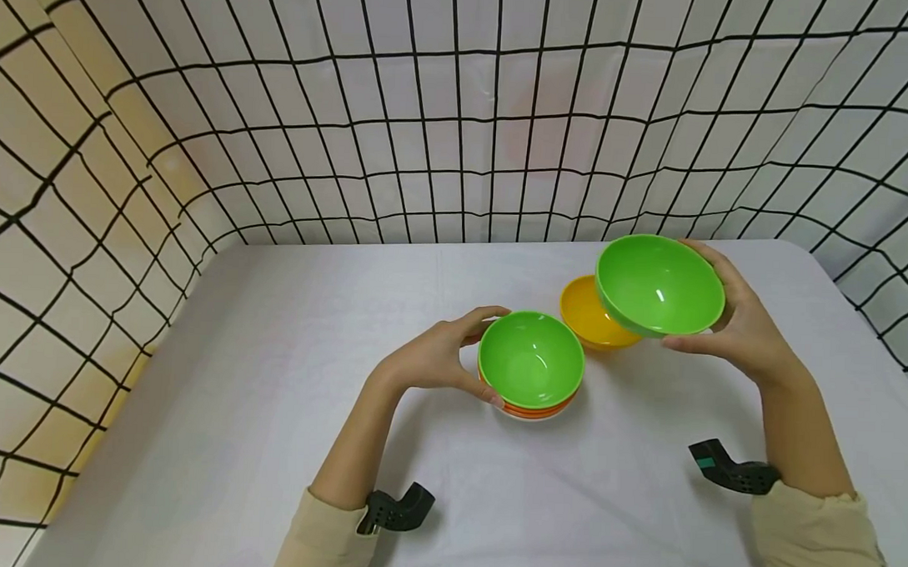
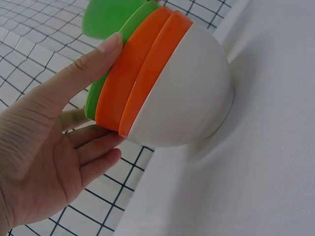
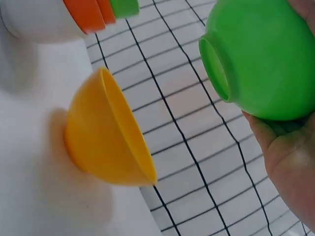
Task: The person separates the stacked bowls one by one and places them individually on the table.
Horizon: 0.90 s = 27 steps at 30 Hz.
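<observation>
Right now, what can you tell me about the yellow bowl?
The yellow bowl looks like smooth, shiny plastic, round with a small foot ring. It sits upright and empty on the white table, behind the stack of bowls. The lifted green bowl partly hides it. No hand touches it.

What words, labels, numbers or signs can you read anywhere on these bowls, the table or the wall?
None: no readable text shows in any view.
The lifted green bowl, the yellow bowl and the bowl stack are plain.
The white tablecloth and the grid wall carry no writing.
</observation>
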Each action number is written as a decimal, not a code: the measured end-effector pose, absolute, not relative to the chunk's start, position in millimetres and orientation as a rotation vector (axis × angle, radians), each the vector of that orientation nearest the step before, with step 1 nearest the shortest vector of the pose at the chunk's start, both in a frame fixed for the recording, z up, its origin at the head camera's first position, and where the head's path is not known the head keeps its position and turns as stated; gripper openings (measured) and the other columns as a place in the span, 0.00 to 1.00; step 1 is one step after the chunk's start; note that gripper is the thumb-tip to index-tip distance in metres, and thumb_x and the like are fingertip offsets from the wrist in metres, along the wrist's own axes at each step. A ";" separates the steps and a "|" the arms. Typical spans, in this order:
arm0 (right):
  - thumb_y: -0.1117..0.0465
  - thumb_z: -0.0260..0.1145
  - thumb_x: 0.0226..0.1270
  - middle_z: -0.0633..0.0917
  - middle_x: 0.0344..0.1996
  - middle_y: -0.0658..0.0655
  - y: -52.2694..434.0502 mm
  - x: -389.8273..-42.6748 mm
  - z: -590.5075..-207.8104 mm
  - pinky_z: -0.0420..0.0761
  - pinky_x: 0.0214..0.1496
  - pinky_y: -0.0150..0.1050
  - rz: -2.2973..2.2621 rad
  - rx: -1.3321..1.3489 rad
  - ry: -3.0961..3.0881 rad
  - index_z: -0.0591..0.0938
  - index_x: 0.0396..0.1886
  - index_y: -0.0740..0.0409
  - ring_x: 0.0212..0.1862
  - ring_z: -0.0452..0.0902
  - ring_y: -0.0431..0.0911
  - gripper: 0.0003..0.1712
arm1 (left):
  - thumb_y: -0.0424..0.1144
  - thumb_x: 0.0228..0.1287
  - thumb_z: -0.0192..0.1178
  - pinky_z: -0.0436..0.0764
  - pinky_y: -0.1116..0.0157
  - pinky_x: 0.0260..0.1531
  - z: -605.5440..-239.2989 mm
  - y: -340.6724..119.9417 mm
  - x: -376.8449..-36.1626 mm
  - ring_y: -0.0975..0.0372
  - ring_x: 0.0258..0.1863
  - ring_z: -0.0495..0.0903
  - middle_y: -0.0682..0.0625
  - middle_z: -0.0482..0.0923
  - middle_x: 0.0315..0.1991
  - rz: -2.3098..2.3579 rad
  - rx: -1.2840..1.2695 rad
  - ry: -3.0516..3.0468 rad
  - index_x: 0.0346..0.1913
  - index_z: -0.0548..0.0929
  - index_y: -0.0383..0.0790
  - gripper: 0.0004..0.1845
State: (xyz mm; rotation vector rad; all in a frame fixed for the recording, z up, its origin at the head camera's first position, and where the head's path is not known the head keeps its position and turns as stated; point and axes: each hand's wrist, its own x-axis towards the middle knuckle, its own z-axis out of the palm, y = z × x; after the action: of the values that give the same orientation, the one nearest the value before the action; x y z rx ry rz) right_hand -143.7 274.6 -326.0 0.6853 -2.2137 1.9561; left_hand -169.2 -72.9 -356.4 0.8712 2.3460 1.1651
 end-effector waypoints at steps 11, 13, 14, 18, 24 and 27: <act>0.87 0.64 0.39 0.66 0.60 0.47 302.2 -149.6 -335.4 0.77 0.43 0.20 1.935 0.413 -2.253 0.58 0.69 0.54 0.52 0.66 0.39 0.55 | 0.53 0.29 0.78 0.67 0.58 0.62 -355.7 -72.9 -168.8 0.60 0.64 0.65 0.62 0.69 0.60 1.170 0.870 2.345 0.65 0.60 0.63 0.54; 0.86 0.65 0.40 0.66 0.59 0.46 305.8 -150.4 -336.4 0.76 0.43 0.19 1.915 0.373 -2.274 0.58 0.69 0.53 0.52 0.66 0.39 0.55 | 0.54 0.29 0.78 0.67 0.58 0.62 -355.8 -72.9 -168.8 0.59 0.64 0.66 0.62 0.69 0.60 1.169 0.868 2.347 0.65 0.60 0.63 0.54; 0.86 0.65 0.41 0.66 0.59 0.46 307.5 -150.7 -336.9 0.76 0.43 0.19 1.902 0.354 -2.287 0.57 0.70 0.53 0.52 0.66 0.38 0.55 | 0.54 0.29 0.78 0.67 0.57 0.62 -356.0 -72.9 -168.9 0.59 0.64 0.66 0.62 0.69 0.60 1.168 0.868 2.348 0.65 0.60 0.63 0.54; 0.84 0.65 0.43 0.65 0.58 0.44 315.4 -153.1 -340.8 0.75 0.42 0.18 1.863 0.283 -2.327 0.57 0.70 0.51 0.52 0.65 0.37 0.54 | 0.54 0.29 0.78 0.67 0.58 0.62 -356.3 -73.1 -169.1 0.59 0.64 0.65 0.62 0.69 0.61 1.165 0.865 2.349 0.65 0.60 0.64 0.54; 0.84 0.65 0.45 0.66 0.57 0.44 327.1 -156.7 -348.9 0.75 0.43 0.17 1.939 0.245 -2.284 0.58 0.69 0.49 0.52 0.65 0.36 0.52 | 0.53 0.29 0.78 0.67 0.59 0.62 -356.4 -73.1 -169.4 0.60 0.64 0.66 0.62 0.69 0.60 1.161 0.866 2.350 0.65 0.60 0.63 0.53; 0.81 0.67 0.47 0.65 0.58 0.46 332.4 -159.4 -354.6 0.74 0.44 0.17 1.902 0.223 -2.323 0.58 0.69 0.47 0.52 0.65 0.36 0.52 | 0.53 0.29 0.78 0.67 0.59 0.62 -356.7 -73.1 -169.6 0.60 0.64 0.66 0.61 0.69 0.60 1.160 0.866 2.348 0.65 0.59 0.63 0.54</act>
State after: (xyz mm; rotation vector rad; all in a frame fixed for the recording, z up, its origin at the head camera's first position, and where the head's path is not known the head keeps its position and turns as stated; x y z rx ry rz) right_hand -159.4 332.4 -354.6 0.2231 -2.3232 1.9024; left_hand -169.6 -73.1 -356.7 0.8660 2.3476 1.1601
